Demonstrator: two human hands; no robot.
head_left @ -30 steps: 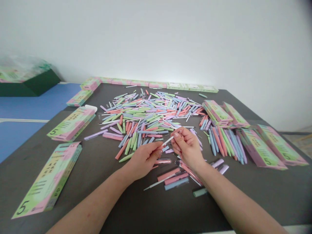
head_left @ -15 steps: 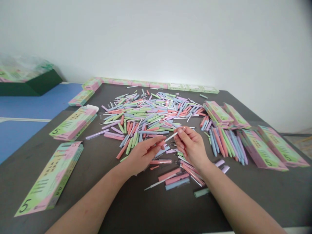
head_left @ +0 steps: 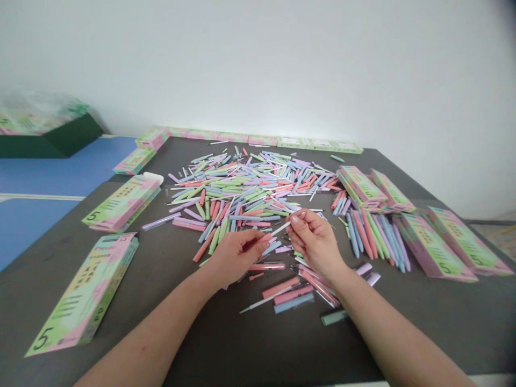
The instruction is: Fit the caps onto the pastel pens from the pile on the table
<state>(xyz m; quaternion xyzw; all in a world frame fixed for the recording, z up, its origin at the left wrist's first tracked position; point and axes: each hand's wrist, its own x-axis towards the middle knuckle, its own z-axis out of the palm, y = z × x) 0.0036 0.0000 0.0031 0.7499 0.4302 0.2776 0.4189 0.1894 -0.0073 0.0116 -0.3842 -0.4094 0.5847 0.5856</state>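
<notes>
Little has shifted in this last moment: the left hand (head_left: 237, 258) has risen slightly, bringing its fingertips close to the lower end of the thin white stick (head_left: 281, 229) that the right hand (head_left: 314, 241) pinches. The right thumb and forefinger are closed on the stick's upper end, with the other fingers curled loosely beneath them. The left fingers are gently curved and partly open, and I cannot tell whether they touch the stick. The stick lies in the gap between the hands, above the dark table (head_left: 181, 333), and its long axis slants from upper right down to lower left, with its free end pointing at the left hand. Directly ahead spreads a loose pile of pastel pens (head_left: 242, 188). More pens (head_left: 374, 242) lie in a fanned group to the right of the right hand, and a few (head_left: 288, 295) lie below the hands. Flat green-and-pink boxes (head_left: 84, 290) sit on both sides and along the far edge.
</notes>
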